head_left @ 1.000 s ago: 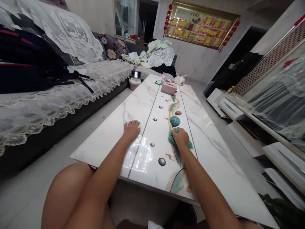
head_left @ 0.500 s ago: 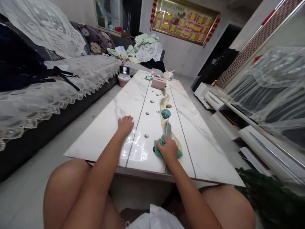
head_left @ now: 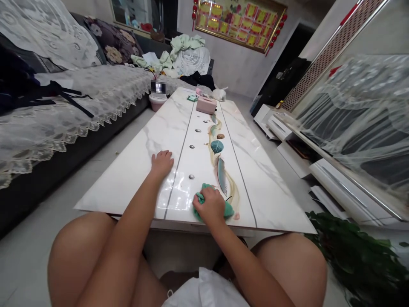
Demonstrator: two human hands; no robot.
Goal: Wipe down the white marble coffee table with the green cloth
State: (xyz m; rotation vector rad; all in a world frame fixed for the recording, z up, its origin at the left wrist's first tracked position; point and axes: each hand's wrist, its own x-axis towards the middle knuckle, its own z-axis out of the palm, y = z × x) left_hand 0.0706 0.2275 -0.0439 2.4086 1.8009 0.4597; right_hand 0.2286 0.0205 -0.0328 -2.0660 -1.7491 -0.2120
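Note:
A green cloth (head_left: 228,209) lies bunched on the near end of the white marbled table (head_left: 128,179). My right hand (head_left: 211,205) is closed over it and presses it against the tabletop, close to the near edge. Parts of the cloth stick out on both sides of the fingers. My left hand (head_left: 162,164) rests flat on the left part of the table with its fingers stretched out, holding nothing. Between the two dark lines on the tabletop runs a printed pattern of leaves (head_left: 217,146), a wavy band and grey dots.
At the table's far end stand a pink box (head_left: 206,105) and a white bag (head_left: 219,94). A lace-covered sofa (head_left: 96,94) runs along the left. On the right are a low white cabinet (head_left: 338,187) and, nearer, a leafy plant (head_left: 354,251).
My right hand has moved the green cloth left and slightly nearer the front edge, uncovering more of the printed pattern. My left hand stays flat on the table. The camera view has shifted a little.

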